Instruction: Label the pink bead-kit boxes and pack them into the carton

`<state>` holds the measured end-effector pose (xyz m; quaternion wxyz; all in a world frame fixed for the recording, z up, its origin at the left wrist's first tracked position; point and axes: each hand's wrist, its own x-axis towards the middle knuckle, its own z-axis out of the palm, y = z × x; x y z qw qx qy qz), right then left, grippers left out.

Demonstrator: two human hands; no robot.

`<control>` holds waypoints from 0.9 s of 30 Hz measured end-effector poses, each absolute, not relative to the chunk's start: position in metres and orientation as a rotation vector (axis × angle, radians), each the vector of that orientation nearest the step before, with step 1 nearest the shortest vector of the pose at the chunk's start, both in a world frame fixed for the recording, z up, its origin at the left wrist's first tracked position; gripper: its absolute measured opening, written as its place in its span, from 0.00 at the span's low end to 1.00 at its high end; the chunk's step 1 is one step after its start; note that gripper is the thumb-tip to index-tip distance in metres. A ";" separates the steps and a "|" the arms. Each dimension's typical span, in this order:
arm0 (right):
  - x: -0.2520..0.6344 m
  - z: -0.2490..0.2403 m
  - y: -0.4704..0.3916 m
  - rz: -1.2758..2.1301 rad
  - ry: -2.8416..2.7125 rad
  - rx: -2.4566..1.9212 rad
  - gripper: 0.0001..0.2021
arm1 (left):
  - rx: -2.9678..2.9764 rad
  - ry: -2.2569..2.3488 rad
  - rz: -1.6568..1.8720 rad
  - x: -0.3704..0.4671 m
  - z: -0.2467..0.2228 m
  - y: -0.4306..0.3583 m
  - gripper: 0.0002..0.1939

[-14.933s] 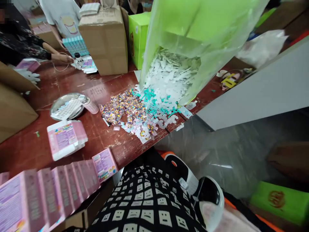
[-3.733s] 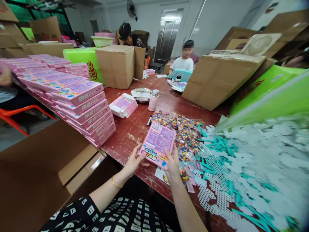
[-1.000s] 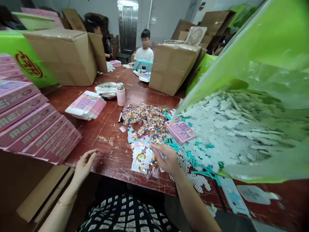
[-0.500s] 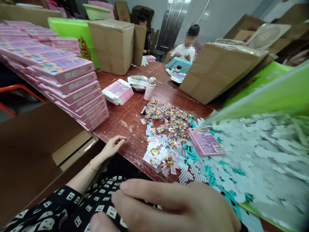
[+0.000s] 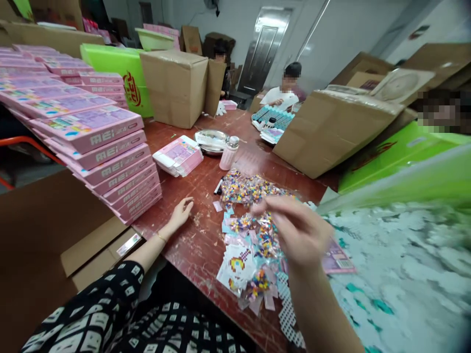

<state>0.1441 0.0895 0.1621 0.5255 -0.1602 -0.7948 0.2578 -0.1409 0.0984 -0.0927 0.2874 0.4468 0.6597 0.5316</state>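
Right hand has swung from low over the lap to above the bags of beads; fingers drawn together, blurred, cannot tell whether anything is pinched. Left hand at the near side of the red table, fingers loosely curled, holding nothing. Pink box partly hidden behind right wrist, among white plastic pieces. Pattern sheet lies between the hands, nearer the right.
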 end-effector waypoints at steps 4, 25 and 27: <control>0.133 0.098 0.259 0.492 -2.084 -1.090 0.15 | 1.189 1.720 1.390 -0.132 -0.101 0.222 0.19; 0.132 -0.053 0.486 0.948 -2.950 -1.748 0.19 | 1.415 1.440 1.300 0.016 -0.136 0.293 0.29; 0.149 -0.052 0.468 0.940 -2.976 -1.768 0.17 | 1.355 1.435 1.304 0.034 -0.136 0.272 0.29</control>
